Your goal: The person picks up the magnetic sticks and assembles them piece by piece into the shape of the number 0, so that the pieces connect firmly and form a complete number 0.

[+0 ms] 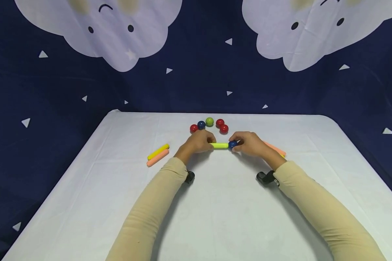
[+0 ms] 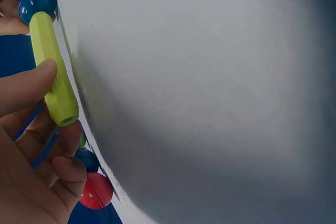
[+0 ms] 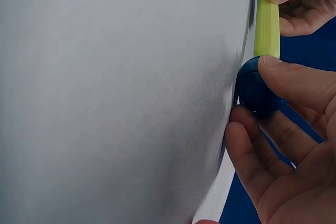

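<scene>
My left hand (image 1: 200, 140) pinches a lime-yellow ribbed stick (image 2: 55, 72) between thumb and fingers near one end. At the stick's other end sits a dark blue ball (image 3: 257, 86), which my right hand (image 1: 249, 143) grips with thumb and fingertips. Stick and ball meet end to end, lying level just over the white table in the head view. In the left wrist view, the stick's free end shows a small hole. Behind my left hand, a red ball (image 1: 194, 128) and another blue ball (image 1: 201, 125) rest on the table.
A green ball (image 1: 209, 121) and two red balls (image 1: 224, 128) complete an arc at the back. Left lie a yellow stick (image 1: 158, 152) and a peach stick (image 1: 158, 158). Another peach stick (image 1: 275, 148) lies partly behind my right hand, over something yellow. The white table (image 1: 215, 217) meets a navy backdrop.
</scene>
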`<state>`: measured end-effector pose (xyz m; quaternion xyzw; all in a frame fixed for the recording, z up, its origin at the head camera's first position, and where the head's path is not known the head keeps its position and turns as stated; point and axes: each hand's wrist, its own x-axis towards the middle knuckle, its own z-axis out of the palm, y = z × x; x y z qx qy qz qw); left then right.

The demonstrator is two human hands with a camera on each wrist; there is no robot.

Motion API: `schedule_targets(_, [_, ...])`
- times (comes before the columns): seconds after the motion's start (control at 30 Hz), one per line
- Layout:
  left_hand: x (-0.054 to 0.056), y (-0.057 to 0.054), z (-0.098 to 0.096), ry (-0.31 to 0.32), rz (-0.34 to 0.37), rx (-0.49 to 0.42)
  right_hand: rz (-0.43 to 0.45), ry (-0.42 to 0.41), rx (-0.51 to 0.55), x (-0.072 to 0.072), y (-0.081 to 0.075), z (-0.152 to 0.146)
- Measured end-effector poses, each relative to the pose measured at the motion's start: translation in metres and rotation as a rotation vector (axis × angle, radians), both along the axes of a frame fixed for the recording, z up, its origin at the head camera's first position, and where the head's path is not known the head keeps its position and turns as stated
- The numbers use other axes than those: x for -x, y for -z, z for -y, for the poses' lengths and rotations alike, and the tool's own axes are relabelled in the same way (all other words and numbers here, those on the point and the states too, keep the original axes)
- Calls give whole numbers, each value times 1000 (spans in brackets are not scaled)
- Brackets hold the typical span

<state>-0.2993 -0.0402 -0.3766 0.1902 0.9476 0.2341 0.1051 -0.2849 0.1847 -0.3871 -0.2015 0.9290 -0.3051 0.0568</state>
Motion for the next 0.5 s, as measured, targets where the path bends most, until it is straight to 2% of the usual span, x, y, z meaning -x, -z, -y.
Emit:
schedule_targets(0.2, [0, -3, -1, -8, -7, 2, 9, 8, 5, 0, -2, 0])
schedule_targets(0.5, [-1, 0, -1, -22, 5, -32, 4, 8, 2, 2, 1, -2])
